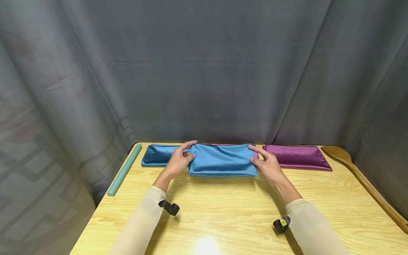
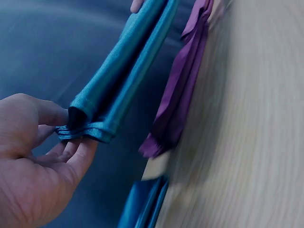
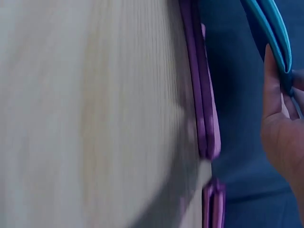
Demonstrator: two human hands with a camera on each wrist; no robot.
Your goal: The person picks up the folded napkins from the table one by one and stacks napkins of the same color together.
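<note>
Both hands hold a folded light-blue satiny cloth [image 1: 223, 160] up off the table, one at each short end. My left hand [image 1: 178, 161] pinches its left end between thumb and fingers; the stacked folds show in the left wrist view. At the right end, my right hand [image 1: 269, 168] grips the cloth the same way. Below the raised cloth lies a folded purple cloth [image 3: 202, 95], mostly hidden in the head view. Another folded blue cloth [image 1: 156, 156] rests on the table to the left, and a second folded purple cloth [image 1: 296, 157] to the right.
A green stick [image 1: 125, 170] lies along the left edge of the wooden table [image 1: 216, 205]. On the right side is a long wooden spoon [image 1: 363, 177]. Grey curtains [image 1: 204, 71] hang behind the table and at both sides.
</note>
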